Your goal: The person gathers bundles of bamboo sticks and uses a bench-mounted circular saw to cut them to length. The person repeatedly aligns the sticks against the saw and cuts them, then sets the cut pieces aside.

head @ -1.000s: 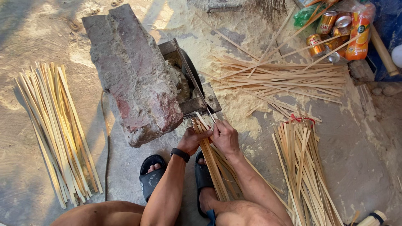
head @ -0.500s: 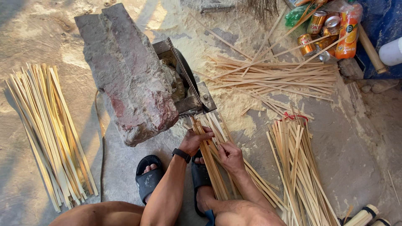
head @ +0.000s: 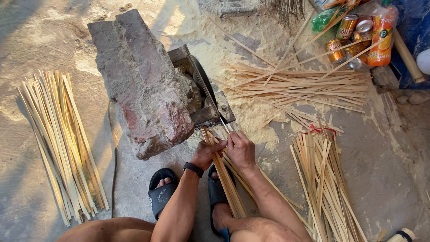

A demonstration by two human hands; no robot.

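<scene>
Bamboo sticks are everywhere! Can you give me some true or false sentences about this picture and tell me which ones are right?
1. Both hands, the left hand and the right hand, are on a bundle of bamboo strips. True.
2. The big stone block lies on top of the loose pile of strips at the left. False: the pile lies apart from it, on the ground.
3. Drink cans lie at the top right. True.
4. The person is barefoot. False: black sandals are on the feet.
</scene>
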